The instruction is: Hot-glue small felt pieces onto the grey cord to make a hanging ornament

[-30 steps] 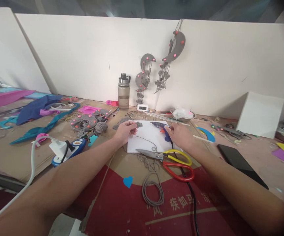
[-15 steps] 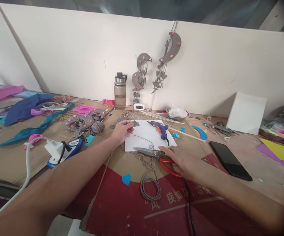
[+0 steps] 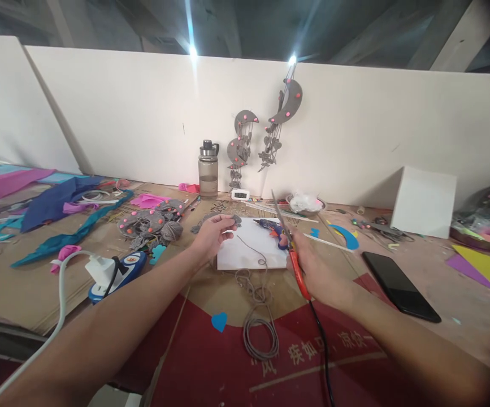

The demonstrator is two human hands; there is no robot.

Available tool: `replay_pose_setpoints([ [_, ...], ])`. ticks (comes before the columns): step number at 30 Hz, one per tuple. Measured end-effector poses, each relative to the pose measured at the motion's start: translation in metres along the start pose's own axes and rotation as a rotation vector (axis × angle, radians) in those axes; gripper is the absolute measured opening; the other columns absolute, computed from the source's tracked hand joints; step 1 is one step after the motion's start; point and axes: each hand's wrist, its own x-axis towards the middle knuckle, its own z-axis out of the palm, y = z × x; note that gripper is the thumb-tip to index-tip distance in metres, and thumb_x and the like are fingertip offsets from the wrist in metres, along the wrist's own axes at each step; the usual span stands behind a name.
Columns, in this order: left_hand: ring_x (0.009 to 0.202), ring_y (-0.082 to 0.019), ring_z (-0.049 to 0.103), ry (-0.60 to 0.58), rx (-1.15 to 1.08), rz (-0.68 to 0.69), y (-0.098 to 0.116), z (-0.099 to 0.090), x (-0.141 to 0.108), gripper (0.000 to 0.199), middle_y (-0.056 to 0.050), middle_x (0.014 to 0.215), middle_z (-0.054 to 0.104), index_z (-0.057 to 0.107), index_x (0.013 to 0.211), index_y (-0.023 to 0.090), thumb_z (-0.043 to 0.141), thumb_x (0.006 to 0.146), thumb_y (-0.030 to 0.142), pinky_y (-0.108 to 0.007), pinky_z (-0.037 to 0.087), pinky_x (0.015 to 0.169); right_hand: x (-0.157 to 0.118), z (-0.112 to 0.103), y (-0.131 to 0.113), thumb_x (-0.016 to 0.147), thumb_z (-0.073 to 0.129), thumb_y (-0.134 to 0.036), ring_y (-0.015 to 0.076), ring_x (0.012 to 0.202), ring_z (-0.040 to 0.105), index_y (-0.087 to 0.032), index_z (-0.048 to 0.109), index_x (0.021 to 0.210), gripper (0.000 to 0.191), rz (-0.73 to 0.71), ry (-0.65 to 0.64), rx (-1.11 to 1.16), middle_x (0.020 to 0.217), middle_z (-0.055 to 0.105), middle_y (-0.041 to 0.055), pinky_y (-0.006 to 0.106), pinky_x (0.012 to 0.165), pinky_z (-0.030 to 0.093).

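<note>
My left hand (image 3: 213, 236) pinches a small grey felt piece (image 3: 237, 221) over the left edge of a white board (image 3: 238, 257). My right hand (image 3: 315, 263) is closed around the red handle of a pair of scissors (image 3: 296, 265), with the blade tip pointing up and away. Behind the scissors, a blue glue gun (image 3: 265, 224) lies on the board, partly covered by them and by my hand. A thin grey cord (image 3: 247, 244) runs across the board to a loose coil of grey cord (image 3: 245, 339) on the cardboard in front.
On the left are a grey yarn ball (image 3: 170, 230), decorated grey shapes (image 3: 141, 220) and a blue power strip (image 3: 137, 270). A water bottle (image 3: 208, 176) and small clock (image 3: 240, 195) stand behind. A phone (image 3: 399, 287) lies right; a blue paper heart (image 3: 219, 322) lies in front.
My right hand has lifted the scissors off the board's front edge and swung their blades from pointing left to pointing up. My left hand still holds the felt piece. The view has tilted upward slightly.
</note>
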Motion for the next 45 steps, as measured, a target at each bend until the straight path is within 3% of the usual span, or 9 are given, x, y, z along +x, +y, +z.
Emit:
replay_pose_setpoints([
  [7, 0.064, -0.011, 0.060, -0.093, -0.133, -0.018, 0.006, 0.025, -0.021, 0.020, 0.000, 0.064, 0.061, 0.057, 0.069, 0.014, 0.073, 0.057, 0.009, -0.023, 0.046, 0.063, -0.002, 0.009, 0.005, 0.090, 0.044, -0.038, 0.0237, 0.100, 0.058, -0.020, 0.041, 0.133, 0.047, 0.099, -0.030, -0.022, 0.114, 0.059, 0.0121, 0.039, 0.087, 0.049],
  [16, 0.065, -0.010, 0.059, -0.161, -0.165, -0.071, -0.006, 0.032, -0.030, 0.019, 0.000, 0.068, 0.062, 0.059, 0.072, 0.015, 0.073, 0.060, 0.010, -0.025, 0.048, 0.066, -0.004, 0.018, 0.012, 0.091, 0.041, -0.047, 0.0209, 0.079, 0.059, -0.020, 0.048, 0.128, 0.046, 0.071, -0.074, -0.145, 0.099, 0.064, 0.0108, 0.033, 0.070, 0.047],
  [25, 0.067, -0.010, 0.058, -0.150, -0.164, -0.052, 0.000, 0.028, -0.025, 0.017, 0.001, 0.066, 0.059, 0.058, 0.069, 0.015, 0.073, 0.064, 0.012, -0.022, 0.046, 0.065, 0.011, 0.023, 0.016, 0.091, 0.043, -0.045, 0.0258, 0.103, 0.059, -0.020, 0.044, 0.132, 0.048, 0.034, -0.080, -0.143, 0.116, 0.062, 0.0126, 0.038, 0.087, 0.046],
  [45, 0.066, -0.010, 0.060, -0.147, -0.066, 0.017, -0.013, 0.021, -0.022, 0.017, 0.001, 0.069, 0.061, 0.060, 0.072, 0.016, 0.075, 0.065, 0.015, -0.023, 0.047, 0.067, 0.006, 0.027, 0.018, 0.091, 0.040, -0.048, 0.0225, 0.085, 0.063, -0.020, 0.048, 0.129, 0.048, 0.057, -0.122, -0.126, 0.099, 0.067, 0.0109, 0.033, 0.076, 0.047],
])
